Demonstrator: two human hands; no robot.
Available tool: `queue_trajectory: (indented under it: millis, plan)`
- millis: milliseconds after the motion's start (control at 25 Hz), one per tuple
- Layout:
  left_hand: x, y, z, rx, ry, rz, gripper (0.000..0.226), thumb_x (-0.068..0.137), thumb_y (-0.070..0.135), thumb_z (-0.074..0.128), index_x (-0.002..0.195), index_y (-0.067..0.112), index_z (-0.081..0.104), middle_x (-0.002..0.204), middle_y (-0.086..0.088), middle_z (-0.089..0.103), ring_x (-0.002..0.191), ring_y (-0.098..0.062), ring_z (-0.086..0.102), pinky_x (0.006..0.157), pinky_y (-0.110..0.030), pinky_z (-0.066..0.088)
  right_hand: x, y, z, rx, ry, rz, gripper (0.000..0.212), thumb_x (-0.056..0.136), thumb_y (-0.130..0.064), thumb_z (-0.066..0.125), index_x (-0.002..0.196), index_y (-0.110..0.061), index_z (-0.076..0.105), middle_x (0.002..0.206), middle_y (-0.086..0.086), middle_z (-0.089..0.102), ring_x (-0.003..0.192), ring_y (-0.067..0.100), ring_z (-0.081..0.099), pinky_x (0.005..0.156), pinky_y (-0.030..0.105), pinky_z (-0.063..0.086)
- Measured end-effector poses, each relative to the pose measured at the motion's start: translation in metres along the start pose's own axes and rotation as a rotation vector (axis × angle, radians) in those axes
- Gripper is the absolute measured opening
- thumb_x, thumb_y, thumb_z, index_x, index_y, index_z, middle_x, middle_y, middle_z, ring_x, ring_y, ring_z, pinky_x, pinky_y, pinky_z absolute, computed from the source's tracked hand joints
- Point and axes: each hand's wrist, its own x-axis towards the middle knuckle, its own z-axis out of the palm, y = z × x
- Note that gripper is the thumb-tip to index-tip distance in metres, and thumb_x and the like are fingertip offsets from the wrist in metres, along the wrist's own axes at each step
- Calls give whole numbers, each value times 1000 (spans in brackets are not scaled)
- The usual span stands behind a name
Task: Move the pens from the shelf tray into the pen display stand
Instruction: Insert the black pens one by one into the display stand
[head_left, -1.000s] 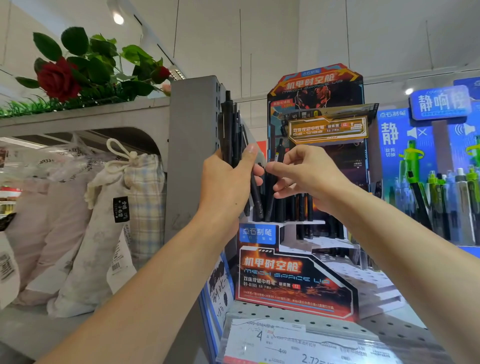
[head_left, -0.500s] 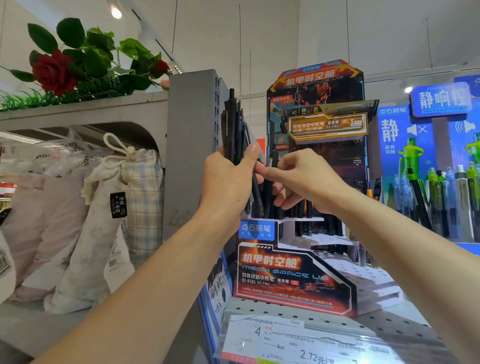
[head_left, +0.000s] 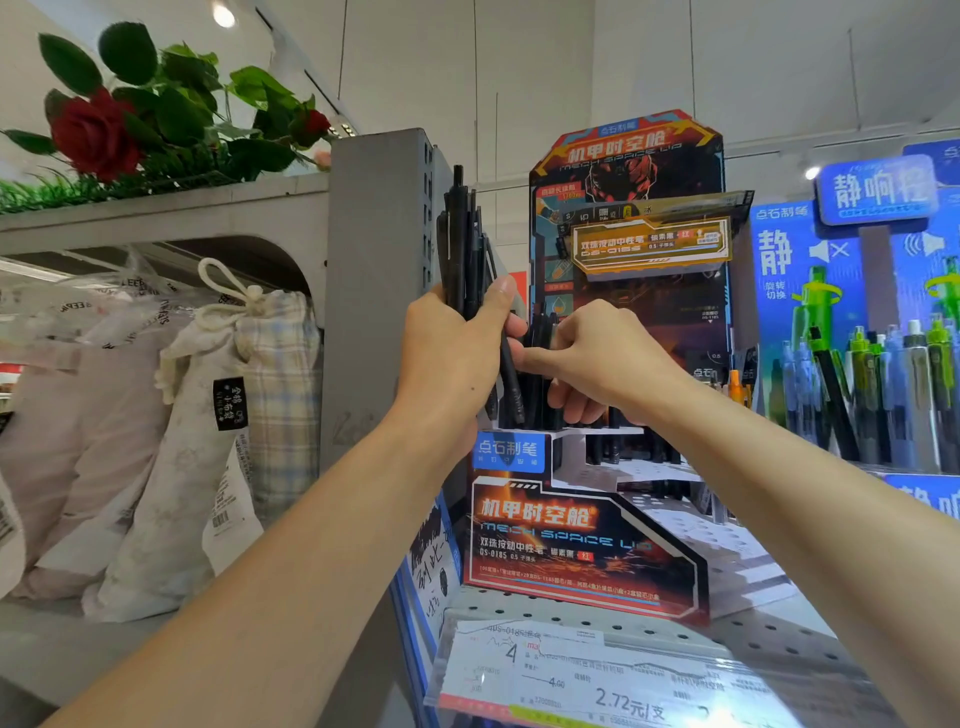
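While the left hand (head_left: 452, 358) gripped the black pen bundle (head_left: 465, 244) mid-frame, the right hand (head_left: 597, 358) pinched one pen (head_left: 511, 384) above the display stand (head_left: 582, 540); a loosened grip risked spilling them.

Center frame: left hand (head_left: 452, 358) grips black pens (head_left: 464, 244) upright; right hand (head_left: 597, 358) pinches one pen (head_left: 511, 384) w/ display stand (head_left: 582, 540) below.

A bundle of black pens (head_left: 462, 249) is held upright, clips and clickers at the top, just left of the pen display stand (head_left: 582, 540). More black pens (head_left: 540, 384) are stood upright in the stand's upper tier, below its orange-and-black header.
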Motion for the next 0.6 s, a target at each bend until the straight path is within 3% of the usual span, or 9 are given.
queue_trajectory:
  millis: [200,440,600]
  plan:
    - [0,-2,2,-12,-5,1,13,98,34,62,90,24,66,64,13,72,57,0,67,48,-10,50,-1,-4,-3,79,-10,-10,38,93,-38,68,84,-2,65,57,4,72,49,19,71,44,27,57]
    - [-2,-1,2,-13,2,-20,13,98,34,62,92,23,65,63,13,71,56,2,67,45,-9,48,2,-9,1,-110,3,-47,42,95,-43,64,79,-4,66,58,5,72,45,17,69,48,29,60]
    - [-2,-2,2,9,12,-40,17,98,37,62,104,22,67,80,7,74,63,3,70,56,-20,52,2,-7,0,-53,-10,-48,47,100,-47,53,87,-4,66,60,8,72,48,21,71,50,34,62]
